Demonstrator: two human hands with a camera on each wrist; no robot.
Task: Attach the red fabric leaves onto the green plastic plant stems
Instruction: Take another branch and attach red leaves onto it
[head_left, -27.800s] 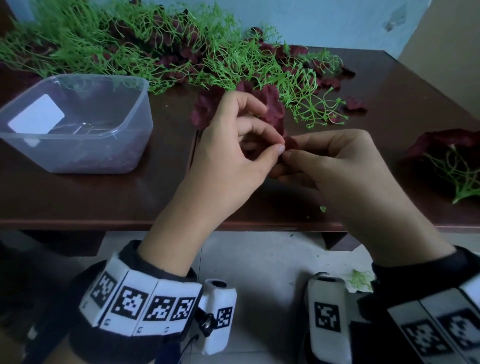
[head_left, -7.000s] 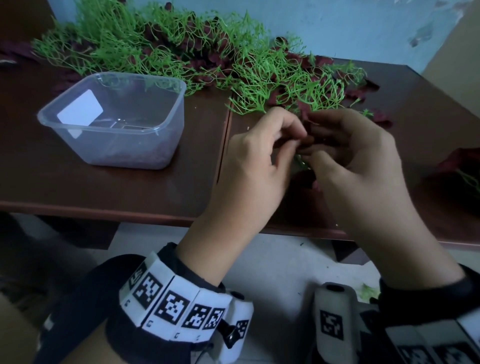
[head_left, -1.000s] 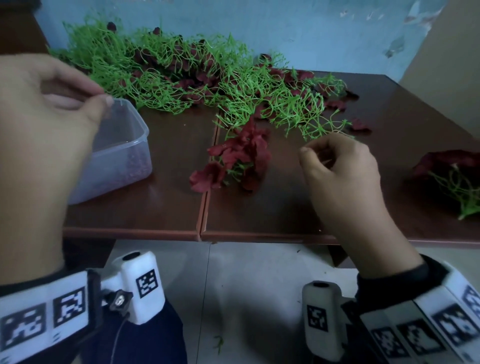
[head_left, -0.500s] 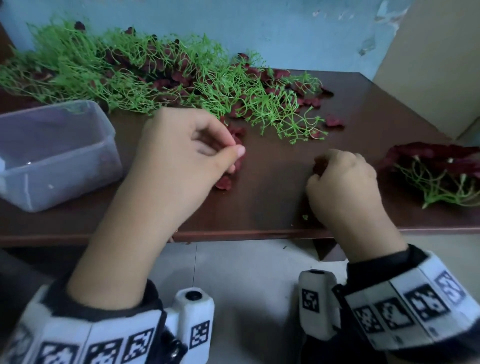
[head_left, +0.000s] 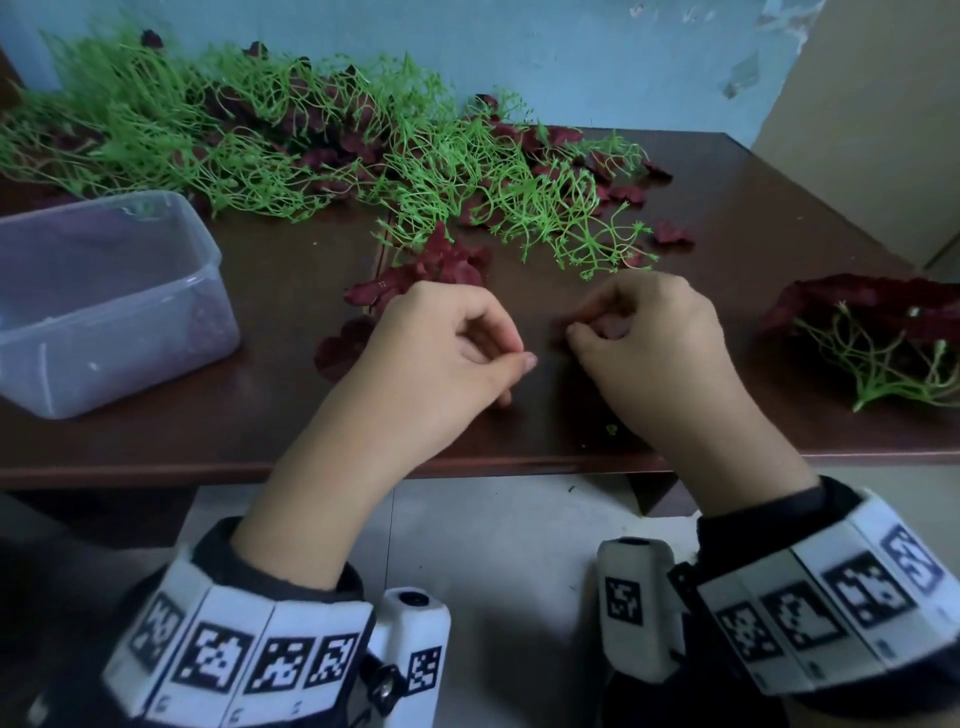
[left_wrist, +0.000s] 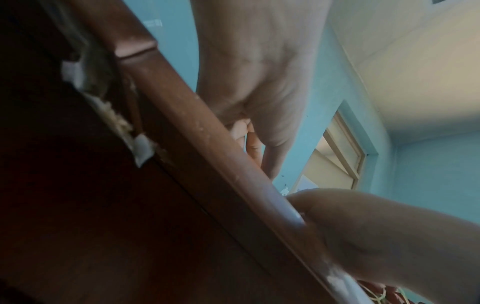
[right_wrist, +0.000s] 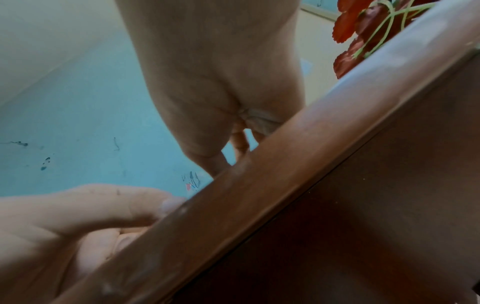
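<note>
A tangle of green plastic stems (head_left: 311, 145) lies along the back of the brown table (head_left: 234, 431), with dark red leaves mixed in. A partly leafed sprig (head_left: 431, 270) lies just behind my left hand (head_left: 519, 356). That hand hovers at the table's middle with its fingers curled and the thumb against the forefinger; nothing shows in it. A short gap to its right, my right hand (head_left: 576, 330) pinches a dark red fabric leaf (head_left: 561, 327). One loose leaf (head_left: 337, 348) lies left of my left hand. In both wrist views the table edge (left_wrist: 207, 144) hides the fingertips.
A clear plastic tub (head_left: 104, 291) stands at the left. A sprig with red leaves on it (head_left: 883, 332) lies at the right edge, also in the right wrist view (right_wrist: 363, 30). Loose leaves (head_left: 670, 234) lie near the pile. A blue wall stands behind the table.
My left hand has come from above the tub to the table's middle, close to my right hand. My right hand, which was down on the table, now holds a leaf up.
</note>
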